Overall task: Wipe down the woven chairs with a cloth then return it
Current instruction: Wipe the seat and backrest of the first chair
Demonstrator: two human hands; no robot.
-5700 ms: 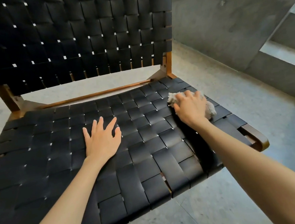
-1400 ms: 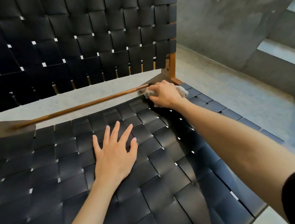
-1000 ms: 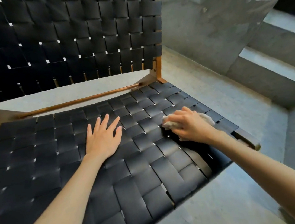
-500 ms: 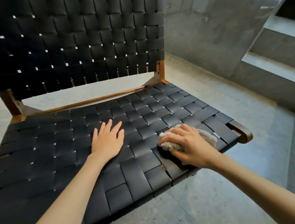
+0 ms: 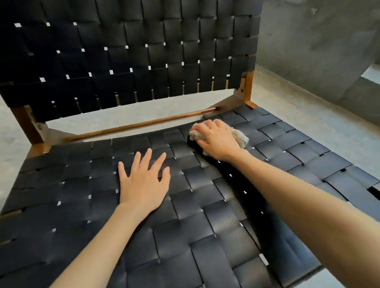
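Crumpled beige terry cloth [image 5: 240, 138] pressed on rear right area of black woven-strap chair seat [image 5: 192, 214].

Right hand [image 5: 217, 140] grasps the fluffy cloth, fingers curled over it. Left hand [image 5: 144, 184] lies flat mid-seat, fingers straight and spread. Smooth flat straps interlace in a square weave; brown wooden frame rail [image 5: 144, 124] and woven backrest [image 5: 125, 44] stand behind; mottled grey stone floor [image 5: 324, 123] surrounds.

- Left grip [image 5: 144, 184] flat on the middle of the seat [image 5: 206, 236], fingers toward the backrest [image 5: 125, 44].
- Right grip [image 5: 217, 140] to its right and further back, curled on top of the cloth [image 5: 240, 139].
- Cloth on the seat, just before the rear rail [image 5: 139, 125].
- Backrest upright behind the seat, open gap between.
- Floor [image 5: 350, 149] beneath and around; wall [image 5: 325, 33] to the right, behind.
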